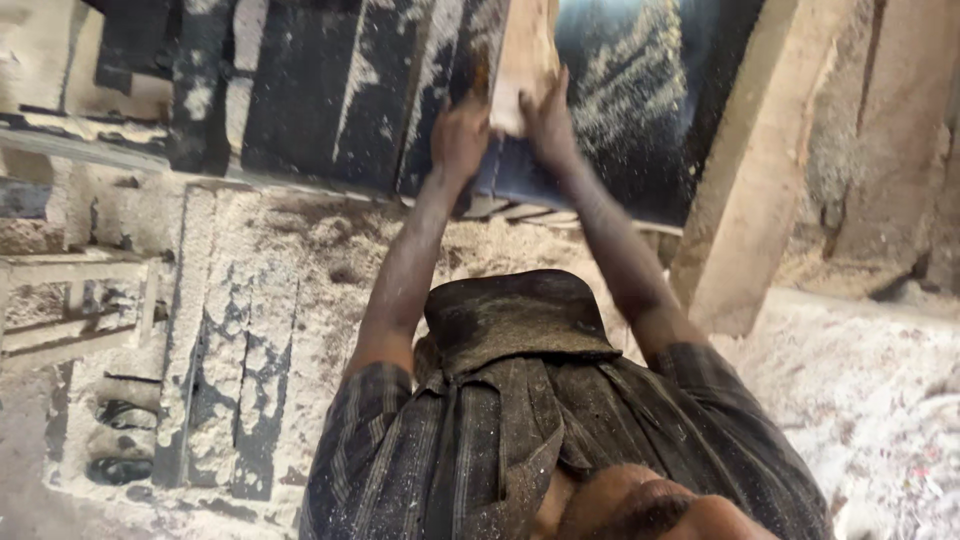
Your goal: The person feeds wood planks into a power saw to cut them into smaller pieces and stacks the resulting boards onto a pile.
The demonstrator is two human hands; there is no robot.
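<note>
Both arms stretch forward, left hand (pixel 460 135) and right hand (pixel 548 122) pressed together onto the near end of a pale wooden plank (pixel 525 55) — its long axis running straight away over the sawdust-covered dark machine desk (pixel 330 90) — each grip equally near.

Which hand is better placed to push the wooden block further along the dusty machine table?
Probably the right hand: it lies flat against the wooden block. The left hand only grips the block's lower corner.
</note>
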